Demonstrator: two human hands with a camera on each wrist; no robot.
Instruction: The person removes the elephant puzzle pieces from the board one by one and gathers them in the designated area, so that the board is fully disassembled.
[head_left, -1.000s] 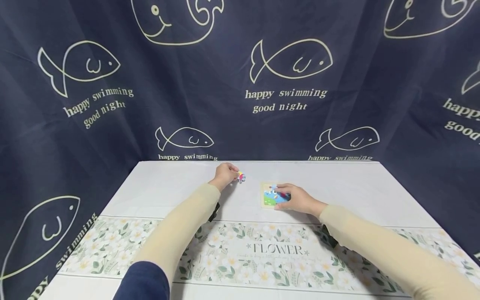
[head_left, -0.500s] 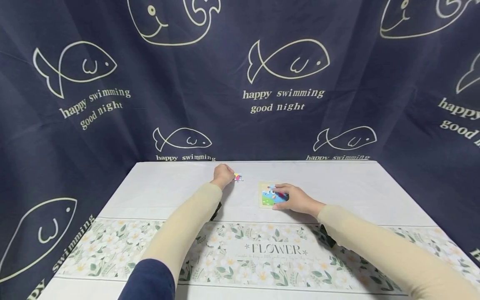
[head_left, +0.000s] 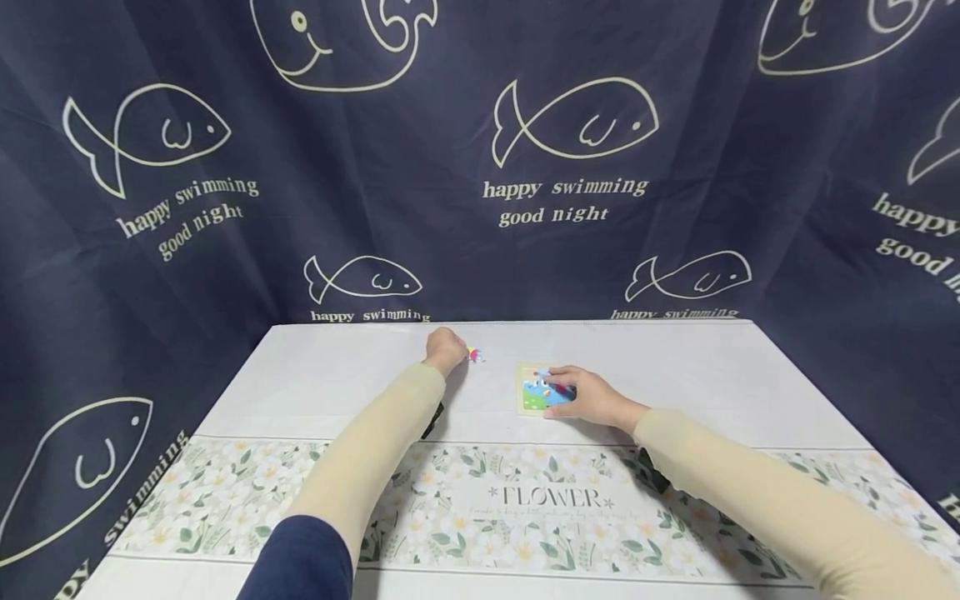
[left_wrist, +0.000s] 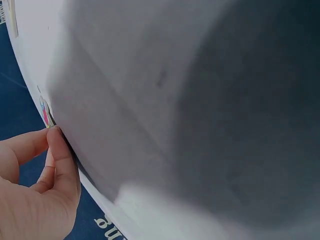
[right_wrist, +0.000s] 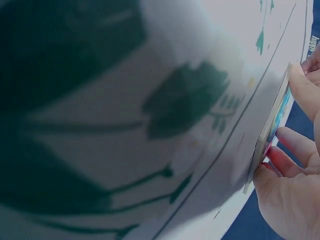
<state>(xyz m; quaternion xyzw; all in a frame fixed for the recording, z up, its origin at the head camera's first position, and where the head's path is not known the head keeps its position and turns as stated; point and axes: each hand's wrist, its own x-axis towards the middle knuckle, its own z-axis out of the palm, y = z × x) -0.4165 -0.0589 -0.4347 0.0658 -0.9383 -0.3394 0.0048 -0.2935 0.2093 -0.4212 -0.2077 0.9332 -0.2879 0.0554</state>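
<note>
My left hand [head_left: 446, 350] pinches a small yellow, pink and blue puzzle piece [head_left: 474, 355] between thumb and fingertips, over the far part of the table. In the left wrist view, the piece [left_wrist: 45, 111] shows only as a narrow sliver past the fingertips. To its right, a square puzzle board [head_left: 534, 405] with a pale wooden frame and a blue-and-green cartoon picture lies flat. My right hand [head_left: 596, 397] grips the board from its right side, thumb at the near edge and fingers over the picture, covering its right part. The right wrist view shows the board [right_wrist: 272, 125] edge-on.
A white cloth [head_left: 360, 392] covers the table, with a floral band [head_left: 420, 533] across it reading "FLOWER". Behind and at both sides hangs a dark blue curtain [head_left: 420, 192] with fish drawings. The wrist cameras see mostly blurred cloth up close.
The left hand has turned slightly, and the piece in its fingertips now shows less of its face. The right hand stays on the board. The head view has shifted a little.
</note>
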